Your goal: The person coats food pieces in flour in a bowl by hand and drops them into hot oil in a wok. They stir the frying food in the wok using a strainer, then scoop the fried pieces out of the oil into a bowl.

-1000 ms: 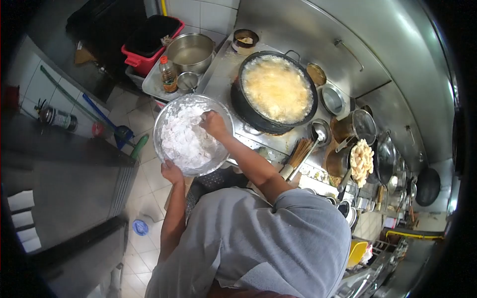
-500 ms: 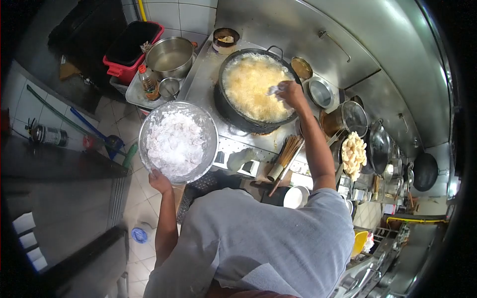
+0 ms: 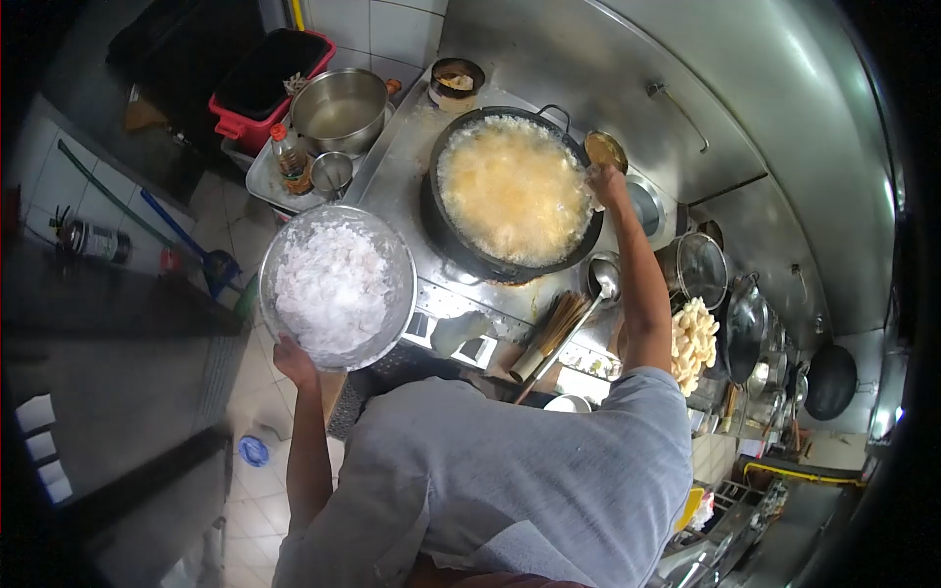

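My left hand [image 3: 294,361] grips the lower left rim of a large metal bowl [image 3: 400,318]. White floury pieces [image 3: 333,284] lie in this bowl. A big black pot [image 3: 438,223] stands on the steel stove top, full of bubbling yellowish oil [image 3: 512,186]. At the pot's right rim is my right hand [image 3: 603,184], its fingers pointing toward the oil. Those fingers are small and blurred, with something whitish at their tips, so their grip cannot be made out.
A ladle [image 3: 605,279] and a bamboo brush [image 3: 554,328] lie right of the pot. Pale pieces [image 3: 693,343] are heaped farther right. A steel pot [image 3: 338,106], a red-capped bottle [image 3: 291,162] and a red bin [image 3: 240,125] stand at upper left.
My right hand went from the floury bowl to over the oil, then to the pot's right rim. The bowl, still in my left hand, sits a little farther left in view.
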The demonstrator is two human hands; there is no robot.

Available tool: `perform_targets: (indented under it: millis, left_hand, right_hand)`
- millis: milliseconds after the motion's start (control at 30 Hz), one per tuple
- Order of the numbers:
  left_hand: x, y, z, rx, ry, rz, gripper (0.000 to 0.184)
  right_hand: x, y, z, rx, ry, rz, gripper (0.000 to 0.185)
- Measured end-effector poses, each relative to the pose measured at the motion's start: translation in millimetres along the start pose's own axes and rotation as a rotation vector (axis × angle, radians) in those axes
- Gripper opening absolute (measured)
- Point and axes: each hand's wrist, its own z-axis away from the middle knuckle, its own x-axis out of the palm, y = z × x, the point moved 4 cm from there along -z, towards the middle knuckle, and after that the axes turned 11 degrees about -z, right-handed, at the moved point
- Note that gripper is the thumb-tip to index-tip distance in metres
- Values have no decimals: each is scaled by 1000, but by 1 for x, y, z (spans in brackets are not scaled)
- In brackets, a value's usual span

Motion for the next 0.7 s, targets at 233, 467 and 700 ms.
perform_targets:
  millis: [233,467,700]
  left_hand:
    - [3,-10,-3,-47,2,-34,49]
    - [3,-13,-2,-48,-17,70,50]
    - [13,-35,-6,-87,-32,33,48]
  right_hand:
    - [32,7,-63,-8,-121,189,32]
    - [35,11,-87,50,-32,168,28]
    - [1,-60,-105,-312,76,63,27]
